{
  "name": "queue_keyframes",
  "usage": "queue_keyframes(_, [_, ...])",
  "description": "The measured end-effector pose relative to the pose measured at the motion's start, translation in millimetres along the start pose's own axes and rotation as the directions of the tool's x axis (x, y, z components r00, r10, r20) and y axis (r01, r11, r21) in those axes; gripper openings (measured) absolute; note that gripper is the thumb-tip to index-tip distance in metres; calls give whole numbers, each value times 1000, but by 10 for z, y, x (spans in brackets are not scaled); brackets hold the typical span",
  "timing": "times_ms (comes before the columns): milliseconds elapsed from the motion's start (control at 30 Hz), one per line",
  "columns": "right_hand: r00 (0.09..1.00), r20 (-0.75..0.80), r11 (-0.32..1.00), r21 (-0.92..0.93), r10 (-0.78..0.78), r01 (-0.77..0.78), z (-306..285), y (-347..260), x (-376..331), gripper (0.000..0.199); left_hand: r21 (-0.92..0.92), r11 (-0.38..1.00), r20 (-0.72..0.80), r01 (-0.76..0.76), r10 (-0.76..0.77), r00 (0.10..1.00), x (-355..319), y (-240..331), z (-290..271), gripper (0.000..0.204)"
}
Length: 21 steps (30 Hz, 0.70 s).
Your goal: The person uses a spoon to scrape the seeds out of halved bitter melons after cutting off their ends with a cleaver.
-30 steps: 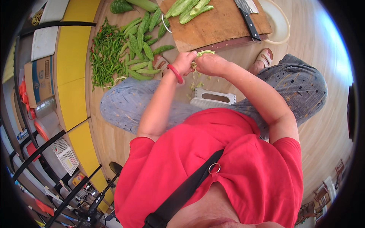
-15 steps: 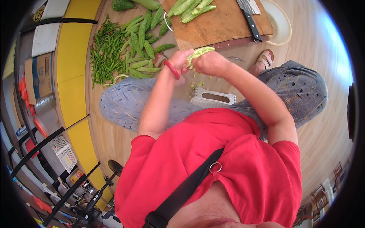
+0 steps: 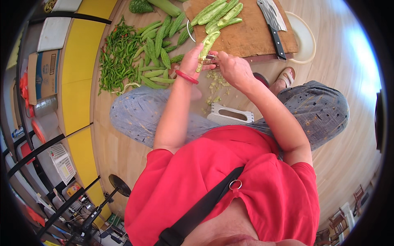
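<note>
My left hand (image 3: 191,62) is closed round a halved bitter melon (image 3: 209,42), its pale hollow side showing and its far end reaching to the board's near edge. Close on its right, my right hand (image 3: 236,70) grips a small shiny metal tool (image 3: 211,59). The tool's end lies by the melon and my left fingertips; its kind is hard to make out. Scraped pith and seeds (image 3: 218,84) lie on the floor beneath my hands. Several cut bitter melon pieces (image 3: 218,15) rest on the wooden cutting board (image 3: 252,41), with a black-handled knife (image 3: 276,39) at its right side.
Whole bitter melons (image 3: 155,47) and a heap of green chillies (image 3: 117,59) cover the floor at the left. A white basin (image 3: 307,39) stands behind the board's right side. A white plastic stool (image 3: 230,119) is between my legs. Yellow-fronted shelving (image 3: 78,69) runs along the left.
The melon half has turned from lying crosswise to pointing away from me. My hands have drawn slightly apart, and the metal tool now shows between them. More scraps lie in view on the floor.
</note>
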State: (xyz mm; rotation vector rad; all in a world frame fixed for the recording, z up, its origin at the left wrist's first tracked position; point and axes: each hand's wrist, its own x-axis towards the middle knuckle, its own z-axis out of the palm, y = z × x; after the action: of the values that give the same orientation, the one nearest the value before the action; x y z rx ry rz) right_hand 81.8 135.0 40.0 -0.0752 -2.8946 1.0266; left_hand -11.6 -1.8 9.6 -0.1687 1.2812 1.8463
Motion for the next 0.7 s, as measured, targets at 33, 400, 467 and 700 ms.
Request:
queue_keyframes(33, [999,-21,996,-88,-33,31,3,14,23,13,43,999,-5,-12,12,1000,-41,21,41,34])
queue_keyframes(400, [955,244,959,-184,-166,214,69,-118,-22,10,138,985,-34,-101,106,994,-80,-239,-47,28])
queue_keyframes(467, [958,236,968,-148,-165,203,119,-80,-36,11,180,977,-36,-118,126,991,-84,-266,-43,28])
queue_keyframes(700, [968,233,995,65,-93,79,222,16,-17,14,49,989,48,-139,137,989,-120,-204,81,31])
